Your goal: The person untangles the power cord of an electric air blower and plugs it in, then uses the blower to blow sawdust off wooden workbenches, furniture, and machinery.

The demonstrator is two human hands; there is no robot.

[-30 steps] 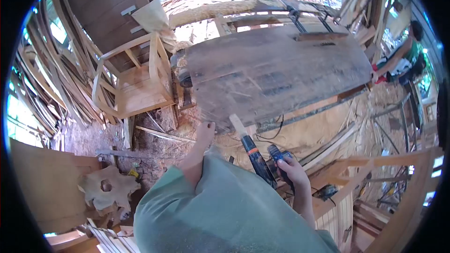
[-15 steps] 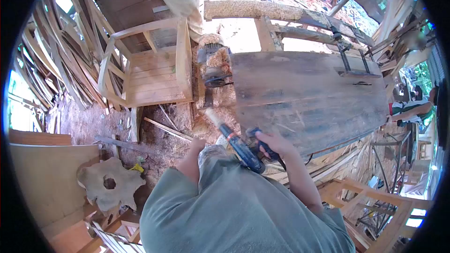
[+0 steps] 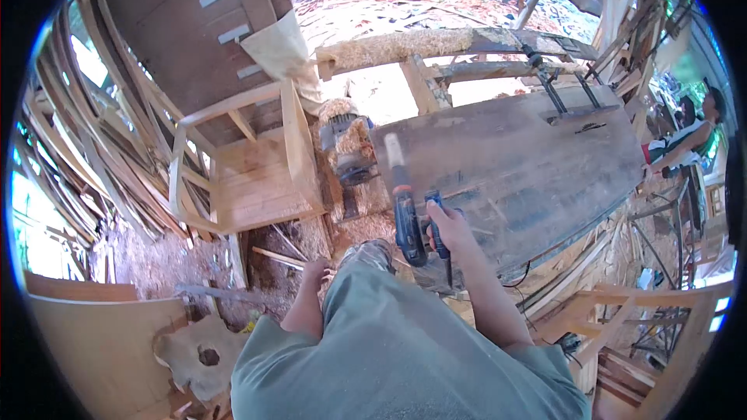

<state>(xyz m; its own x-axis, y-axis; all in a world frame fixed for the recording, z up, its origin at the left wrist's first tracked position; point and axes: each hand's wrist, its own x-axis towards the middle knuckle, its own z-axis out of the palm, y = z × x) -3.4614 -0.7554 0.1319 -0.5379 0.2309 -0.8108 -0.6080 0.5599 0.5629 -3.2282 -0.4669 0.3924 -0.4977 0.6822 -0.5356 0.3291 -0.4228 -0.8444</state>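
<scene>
My right hand (image 3: 450, 231) is closed round the handle of a dark blue power blower (image 3: 406, 218) with an orange ring and a pale nozzle. The nozzle points away from me, over the near left corner of a dusty wooden tabletop (image 3: 498, 163). My left hand (image 3: 316, 271) hangs low beside my body, left of my leg; its fingers are too small to make out clearly. Left of the tabletop stands a motor (image 3: 350, 144) covered with wood shavings.
A wooden armchair frame (image 3: 257, 179) stands at the left, before leaning wood strips (image 3: 93, 132). A star-shaped wood slab (image 3: 206, 354) lies lower left. Another person (image 3: 692, 136) is at the far right. More chair frames (image 3: 661, 303) stand lower right. Shavings cover the ground.
The blower's nozzle has swung from pointing up-left beside the motor to pointing over the tabletop's left end. My right hand still holds it. The view has shifted, and my left hand sits lower.
</scene>
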